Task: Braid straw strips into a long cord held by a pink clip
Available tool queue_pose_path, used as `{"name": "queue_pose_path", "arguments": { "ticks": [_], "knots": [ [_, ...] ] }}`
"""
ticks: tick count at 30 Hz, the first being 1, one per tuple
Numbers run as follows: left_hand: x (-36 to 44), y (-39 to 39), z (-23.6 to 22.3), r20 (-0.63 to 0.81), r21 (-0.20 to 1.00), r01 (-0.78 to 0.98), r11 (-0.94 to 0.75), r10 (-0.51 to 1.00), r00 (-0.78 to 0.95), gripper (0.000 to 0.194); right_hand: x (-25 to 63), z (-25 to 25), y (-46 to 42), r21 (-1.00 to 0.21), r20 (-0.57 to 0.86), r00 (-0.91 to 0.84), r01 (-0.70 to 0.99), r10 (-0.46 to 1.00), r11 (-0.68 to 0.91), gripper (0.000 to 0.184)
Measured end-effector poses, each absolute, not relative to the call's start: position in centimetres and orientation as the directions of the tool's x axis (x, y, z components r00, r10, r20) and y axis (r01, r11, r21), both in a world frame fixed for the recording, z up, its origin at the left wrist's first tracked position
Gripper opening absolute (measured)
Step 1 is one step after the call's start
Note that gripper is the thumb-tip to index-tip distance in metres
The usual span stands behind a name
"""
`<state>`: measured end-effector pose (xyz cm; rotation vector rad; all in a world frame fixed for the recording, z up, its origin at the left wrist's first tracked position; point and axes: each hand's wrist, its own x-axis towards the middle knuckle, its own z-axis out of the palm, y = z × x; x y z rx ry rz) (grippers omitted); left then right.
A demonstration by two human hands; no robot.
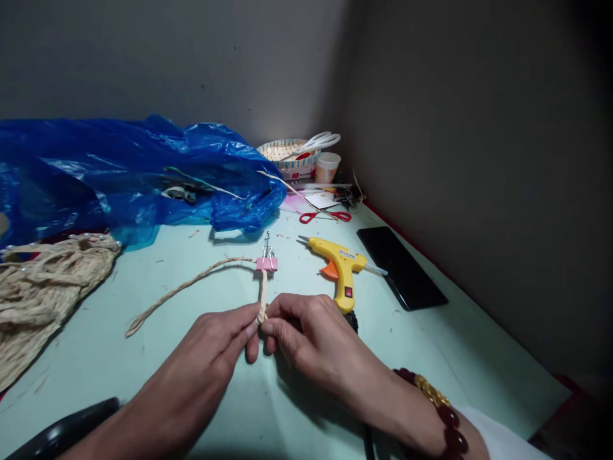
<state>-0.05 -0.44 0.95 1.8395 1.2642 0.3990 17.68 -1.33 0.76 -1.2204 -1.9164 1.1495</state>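
Note:
Between my two hands is a pale straw-coloured strip [263, 291] with a small knotted or braided part at its near end. My left hand [223, 335] pinches that part from the left, fingers and thumb together. From the right, my right hand [309, 329] grips the same part between thumb and forefinger. A pink binder clip [267, 263] holds the strip's far end against the table. Out of the clip a twisted straw cord [191, 281] curves left across the tabletop. Just beyond my right hand lies a yellow glue gun [342, 265] with an orange trigger.
A black phone-like slab [402, 268] lies at the right. Red-handled scissors [325, 217], a paper cup [328, 166] and a woven basket [282, 150] are at the back. A blue plastic bag [119, 172] covers the back left, with woven straw work [52, 294] in front of it.

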Motion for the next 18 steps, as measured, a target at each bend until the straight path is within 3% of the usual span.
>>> {"name": "queue_pose_path", "arguments": {
  "ticks": [3, 7, 10, 18],
  "knots": [
    [-0.6, -0.8, 0.3, -0.230, 0.735, 0.656, -0.171, 0.847, 0.479, 0.034, 17.9, 0.7, -1.0, -0.915, -0.018, -0.441, 0.370, 0.897, 0.163, 0.027],
    [-0.8, -1.6, 0.0, -0.229, 0.666, 0.734, -0.130, 0.902, 0.367, 0.028, 18.0, 0.5, -1.1, -0.895, -0.060, -0.427, 0.424, 0.902, 0.141, 0.022],
    [-0.4, -1.7, 0.2, -0.238, 0.661, 0.747, -0.068, 0.926, 0.294, 0.027, 17.9, 0.5, -1.4, -0.854, -0.041, -0.399, 0.490, 0.916, 0.175, 0.022],
    [0.6, -1.1, 0.8, -0.270, 0.684, 0.726, -0.071, 0.900, 0.342, 0.030, 17.7, 1.3, -2.0, -0.671, -0.062, -0.388, 0.698, 0.919, 0.250, 0.020]
  ]
}}
